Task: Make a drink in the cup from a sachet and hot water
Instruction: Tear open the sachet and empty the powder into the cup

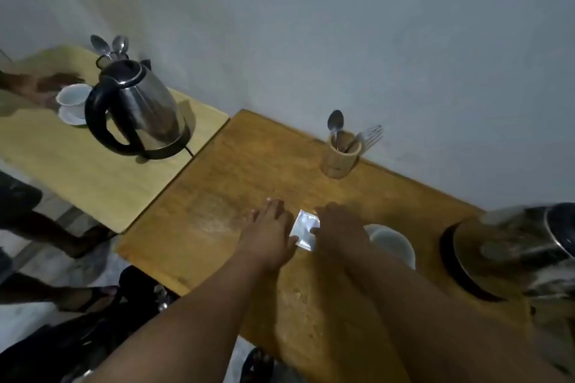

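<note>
The small silvery foil sachet [305,228], its long axis running from near-right to far-left, is pinched between both hands [270,228] [337,225] above the brown wooden bench [217,183], beside the white cup [393,244], seemingly unopened, so tearing it comes next.

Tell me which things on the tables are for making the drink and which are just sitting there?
For the drink:
- small silver foil sachet, held between both hands
- white ceramic cup, beside the right hand
- steel kettle on the right
- left hand

Just sitting there:
- steel kettle with black handle
- white cup on saucer
- bamboo cutlery holder
</note>
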